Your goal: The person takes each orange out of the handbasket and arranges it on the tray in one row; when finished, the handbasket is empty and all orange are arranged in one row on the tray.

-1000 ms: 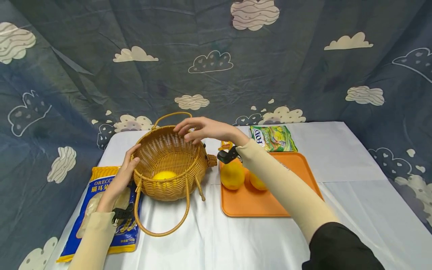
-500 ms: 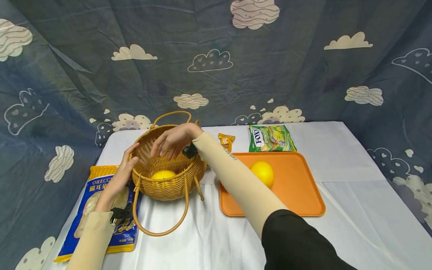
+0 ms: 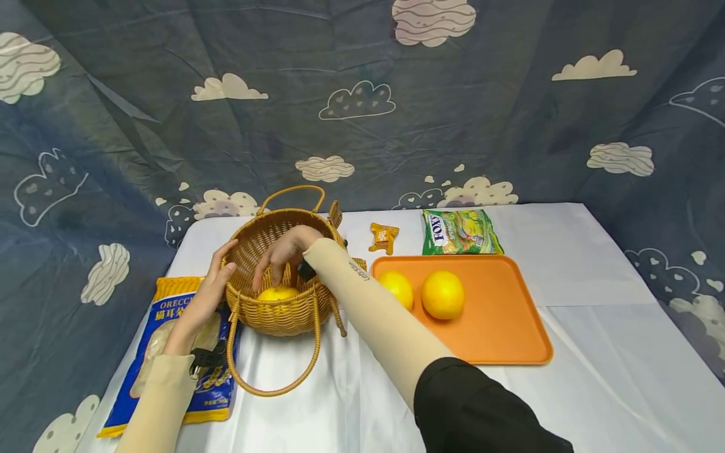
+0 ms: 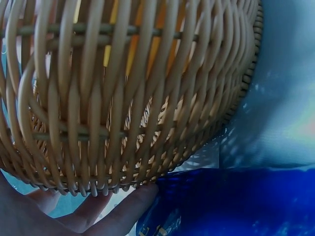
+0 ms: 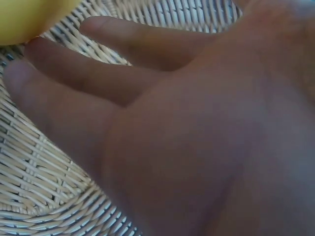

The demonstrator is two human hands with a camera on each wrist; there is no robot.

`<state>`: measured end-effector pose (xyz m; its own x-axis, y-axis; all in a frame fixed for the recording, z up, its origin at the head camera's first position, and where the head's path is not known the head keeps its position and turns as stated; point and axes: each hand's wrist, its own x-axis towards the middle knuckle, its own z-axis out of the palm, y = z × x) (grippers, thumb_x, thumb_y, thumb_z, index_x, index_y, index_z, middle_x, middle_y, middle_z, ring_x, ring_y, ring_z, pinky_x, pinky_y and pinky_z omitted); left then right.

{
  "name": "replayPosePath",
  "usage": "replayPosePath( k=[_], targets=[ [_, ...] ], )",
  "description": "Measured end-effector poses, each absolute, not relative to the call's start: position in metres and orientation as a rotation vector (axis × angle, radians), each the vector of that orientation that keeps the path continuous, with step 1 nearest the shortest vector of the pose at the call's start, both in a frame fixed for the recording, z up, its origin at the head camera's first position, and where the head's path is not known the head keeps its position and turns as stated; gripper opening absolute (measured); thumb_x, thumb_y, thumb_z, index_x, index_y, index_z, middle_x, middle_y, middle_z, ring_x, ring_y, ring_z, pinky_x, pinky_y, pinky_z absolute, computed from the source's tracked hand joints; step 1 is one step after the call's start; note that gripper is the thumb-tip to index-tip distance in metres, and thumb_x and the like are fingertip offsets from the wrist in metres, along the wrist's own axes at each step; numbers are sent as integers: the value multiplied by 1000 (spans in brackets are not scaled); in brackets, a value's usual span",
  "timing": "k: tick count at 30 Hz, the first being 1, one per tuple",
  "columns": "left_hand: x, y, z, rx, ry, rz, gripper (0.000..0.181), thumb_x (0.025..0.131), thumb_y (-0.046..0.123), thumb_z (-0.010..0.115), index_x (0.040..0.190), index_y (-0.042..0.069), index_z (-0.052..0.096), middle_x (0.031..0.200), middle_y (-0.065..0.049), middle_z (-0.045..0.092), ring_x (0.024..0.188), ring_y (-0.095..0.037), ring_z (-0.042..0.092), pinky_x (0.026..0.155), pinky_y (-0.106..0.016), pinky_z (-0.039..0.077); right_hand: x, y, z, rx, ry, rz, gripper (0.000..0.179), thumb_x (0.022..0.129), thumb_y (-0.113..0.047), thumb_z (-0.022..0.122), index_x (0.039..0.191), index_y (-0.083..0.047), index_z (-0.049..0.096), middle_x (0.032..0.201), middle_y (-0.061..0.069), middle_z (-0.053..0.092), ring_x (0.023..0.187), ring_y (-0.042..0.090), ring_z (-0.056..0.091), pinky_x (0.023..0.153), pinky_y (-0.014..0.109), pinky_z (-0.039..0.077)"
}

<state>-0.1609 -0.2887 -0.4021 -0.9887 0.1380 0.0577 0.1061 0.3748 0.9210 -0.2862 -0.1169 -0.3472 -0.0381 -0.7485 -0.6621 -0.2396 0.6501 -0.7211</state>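
Note:
A wicker basket [image 3: 277, 322] with looped handles stands at the left of the table, and a round yellow fruit [image 3: 277, 294] lies inside it. My left hand [image 3: 206, 290] rests against the basket's left rim, its fingers [image 4: 130, 206] along the outside of the weave. Inside the basket, my right hand [image 3: 287, 250] reaches down over the fruit. In the right wrist view its fingers [image 5: 74, 108] are spread and fairly straight, with fingertips right at the yellow fruit [image 5: 32, 17]. Two more yellow fruits [image 3: 443, 294] sit on an orange tray [image 3: 493, 333] to the right.
A blue and yellow pasta bag [image 3: 133, 377] lies under the left forearm, beside the basket. Behind the tray are a small orange wrapped candy [image 3: 384, 238] and a green FOX'S candy bag [image 3: 461, 231]. A cloud-patterned cloth [image 3: 498, 138] hangs behind the table.
My right hand has moved left and down from above the basket's right rim into the basket, onto the fruit. The left hand keeps its place at the rim.

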Motion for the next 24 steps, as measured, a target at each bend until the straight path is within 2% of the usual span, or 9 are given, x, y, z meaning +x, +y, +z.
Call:
replayPosePath(
  k=[6, 9, 15, 22, 24],
  targets=[
    [-161, -289, -403, 224, 2588, 1730, 56, 105, 30, 31, 154, 16, 7, 156, -18, 1, 139, -43, 8, 106, -65, 10, -279, -121, -352, -753, 1660, -420, 41, 95, -4, 56, 133, -20, 57, 148, 4, 37, 131, 21, 38, 97, 34, 42],
    [-161, -289, -403, 219, 2586, 1725, 56, 105, 29, 30, 154, 17, 7, 156, -18, 1, 139, -44, 9, 106, -65, 10, -279, -121, -353, -724, 1678, -421, 39, 97, -7, 54, 133, -22, 55, 144, 6, 39, 126, 22, 43, 95, 32, 43],
    [-161, -289, -401, 216, 2596, 1720, 56, 105, 34, 31, 154, 20, 8, 157, -16, 3, 139, -43, 10, 107, -63, 9, -281, -117, -352, -780, 1695, -407, 41, 103, -10, 40, 142, -25, 43, 150, 5, 28, 127, 23, 37, 98, 31, 40],
    [-161, -288, -403, 214, 2590, 1724, 56, 105, 33, 31, 154, 19, 8, 157, -16, 2, 139, -43, 9, 107, -63, 9, -278, -115, -352, -771, 1733, -391, 48, 97, -21, 56, 143, -24, 41, 155, 4, 23, 139, 23, 24, 105, 32, 32],
    [-161, -288, -404, 218, 2593, 1724, 56, 105, 33, 30, 154, 19, 8, 157, -16, 2, 139, -43, 9, 107, -64, 8, -279, -115, -354, -791, 1735, -382, 50, 97, -20, 57, 143, -25, 39, 156, 5, 20, 139, 22, 22, 106, 32, 30]
  ],
)
